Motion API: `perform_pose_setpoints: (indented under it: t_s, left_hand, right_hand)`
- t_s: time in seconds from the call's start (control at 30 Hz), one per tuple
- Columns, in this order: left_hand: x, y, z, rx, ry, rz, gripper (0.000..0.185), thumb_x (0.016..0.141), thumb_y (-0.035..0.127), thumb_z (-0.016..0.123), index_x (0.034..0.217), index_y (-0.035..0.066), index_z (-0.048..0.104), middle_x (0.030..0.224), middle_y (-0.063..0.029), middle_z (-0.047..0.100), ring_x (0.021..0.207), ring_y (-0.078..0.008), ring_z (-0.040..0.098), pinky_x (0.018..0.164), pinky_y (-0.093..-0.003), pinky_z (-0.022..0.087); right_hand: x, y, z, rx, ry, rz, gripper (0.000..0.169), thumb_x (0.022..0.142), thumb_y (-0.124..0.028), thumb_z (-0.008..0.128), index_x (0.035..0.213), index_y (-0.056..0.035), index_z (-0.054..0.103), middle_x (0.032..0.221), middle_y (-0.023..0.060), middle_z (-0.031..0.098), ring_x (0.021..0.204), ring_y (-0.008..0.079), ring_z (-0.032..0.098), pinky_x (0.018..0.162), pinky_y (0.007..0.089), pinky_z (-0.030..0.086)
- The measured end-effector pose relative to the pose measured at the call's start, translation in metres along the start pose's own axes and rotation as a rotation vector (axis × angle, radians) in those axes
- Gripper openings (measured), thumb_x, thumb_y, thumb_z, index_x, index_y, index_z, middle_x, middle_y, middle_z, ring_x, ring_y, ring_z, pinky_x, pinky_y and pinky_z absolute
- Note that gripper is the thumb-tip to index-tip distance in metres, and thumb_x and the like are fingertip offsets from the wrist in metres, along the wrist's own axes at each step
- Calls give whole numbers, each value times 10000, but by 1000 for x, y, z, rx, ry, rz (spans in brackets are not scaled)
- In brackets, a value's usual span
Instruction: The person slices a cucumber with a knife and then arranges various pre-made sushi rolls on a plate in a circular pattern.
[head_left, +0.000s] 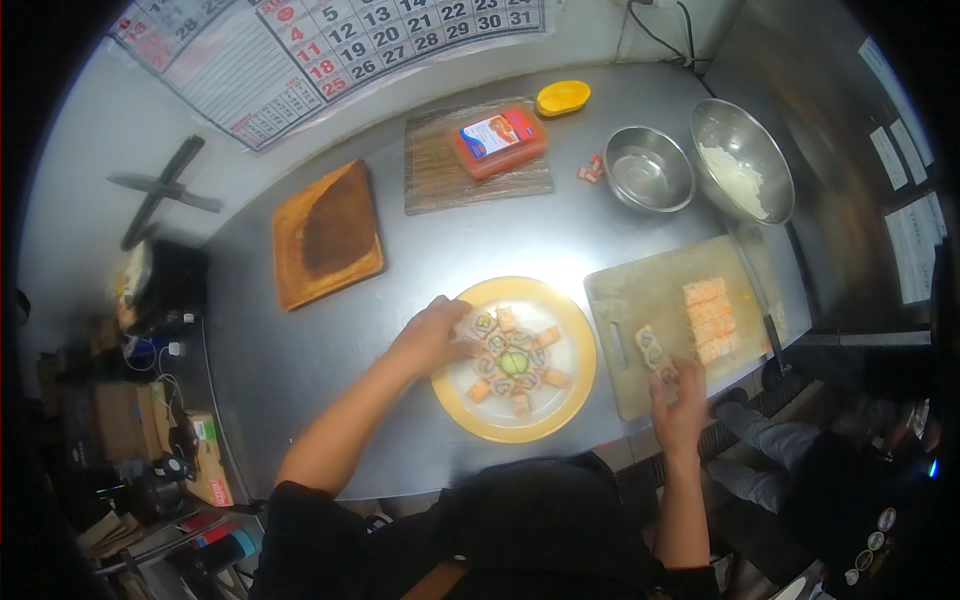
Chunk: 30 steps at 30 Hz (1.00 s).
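Note:
A round white plate with a yellow rim (574, 375) bears a ring of sushi roll pieces around a green cucumber garnish (514, 363). At the plate's left side, my left hand (433, 339) has thumb and fingers around an outer sushi piece (484, 324); blur hides whether it grips it. My right hand (681, 409) is over the near part of a pale cutting board (622, 296). Its thumb and fingertips pinch a sushi piece (666, 373) at the near end of a short row of cut rolls (649, 348). Farther right on the board lies a block of orange-topped rolls (711, 320).
A long knife (763, 300) lies along the board's right side. Behind stand a steel bowl (649, 169) and a larger bowl of rice (739, 176). A plastic tub (500, 141) rests on a wrapped bamboo mat (431, 169), beside a mango half (562, 97). A wooden plate (330, 232) sits left.

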<state>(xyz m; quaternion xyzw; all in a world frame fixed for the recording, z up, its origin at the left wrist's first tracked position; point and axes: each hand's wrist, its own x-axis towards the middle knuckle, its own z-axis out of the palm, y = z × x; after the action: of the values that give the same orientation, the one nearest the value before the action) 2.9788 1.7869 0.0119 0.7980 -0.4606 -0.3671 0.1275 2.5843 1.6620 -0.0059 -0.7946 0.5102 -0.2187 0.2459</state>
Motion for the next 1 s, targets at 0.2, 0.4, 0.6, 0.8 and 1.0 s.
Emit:
perform_pose_setpoints:
  t_s: [0.2,0.4,0.6,0.8,1.0]
  left_hand:
    - [10,15,19,104,120,-6,485,958,376,772,1340,89,688,1265,-127,670,1097,-308,717,963,-435,574]
    - [16,31,26,156,167,-5,352,973,283,720,1274,100,706,1228,-136,665,1105,-345,705,971,-466,571]
    - [22,20,28,208,152,139,299,950,189,723,1231,89,714,1220,-143,660,1096,-363,696,972,-466,576]
    - [13,11,19,93,143,219,358,943,170,752,1286,82,701,1225,-146,656,1100,-345,701,970,-449,582]
    - [-20,-6,13,-107,342,156,375,966,174,745,1321,67,691,1276,-148,655,1116,-320,702,983,-423,586]
  right_hand:
    - [10,-10,4,-5,-20,-53,412,923,-143,787,1302,-32,670,1187,194,622,1085,388,638,931,451,536]
    - [15,-12,3,21,11,-102,415,913,-149,796,1291,-29,674,1176,186,622,1082,380,634,914,441,545]
    - [23,-3,2,-76,13,-107,446,889,-154,793,1303,-35,677,1190,190,640,1111,396,636,934,465,543]
    - [58,-5,18,-280,-161,-215,454,867,-148,755,1307,-57,687,1180,188,662,1109,395,648,940,498,538]
    - [77,1,37,-345,-302,-75,380,862,-193,736,1222,-73,707,1144,199,679,1065,412,672,904,523,550]
